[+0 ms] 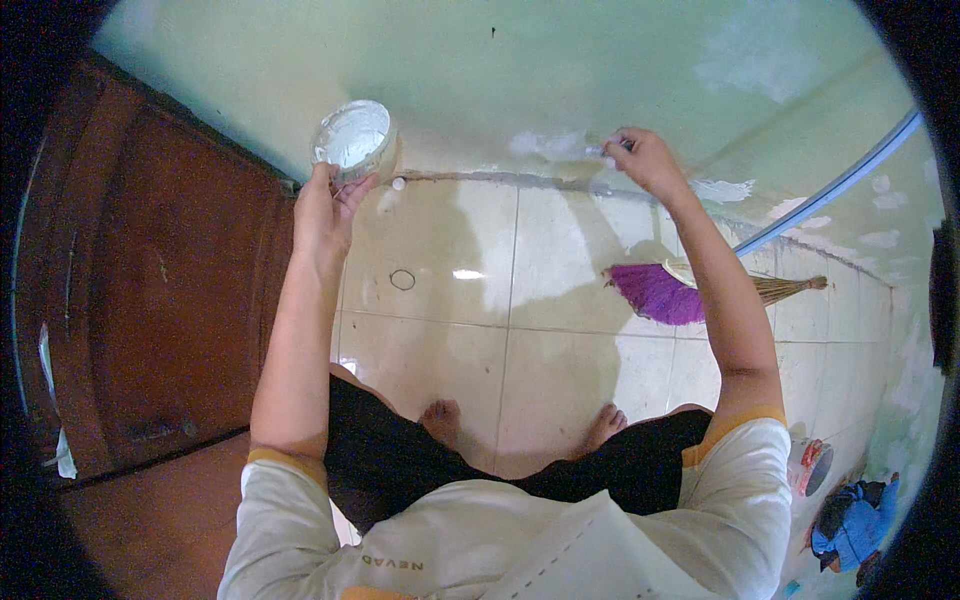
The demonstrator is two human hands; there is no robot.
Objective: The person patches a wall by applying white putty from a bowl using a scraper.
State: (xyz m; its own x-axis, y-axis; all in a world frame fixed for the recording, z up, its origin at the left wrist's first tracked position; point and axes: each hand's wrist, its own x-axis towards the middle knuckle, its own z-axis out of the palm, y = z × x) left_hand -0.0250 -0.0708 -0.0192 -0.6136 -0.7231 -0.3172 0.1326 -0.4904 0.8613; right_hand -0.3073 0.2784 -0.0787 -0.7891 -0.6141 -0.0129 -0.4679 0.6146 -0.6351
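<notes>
My left hand [330, 200] grips a round pale tub [355, 140] of white paste, raised near the foot of the light green wall [420, 70]. Over to the right, my right hand [640, 160] has its fingers closed on a small tool [622, 144], mostly hidden, its end at or very near a white smear [545, 143] low on that wall. I cannot make out whether the tool touches the wall.
A brown wooden door [175, 300] is at the left. On the tiled floor [560, 370] lie a purple-headed broom [655, 295] and a thin ring [402, 280]. A pale blue pole [830, 188] leans at the right; a bucket [812, 465] and blue cloth [855, 520] are lower right.
</notes>
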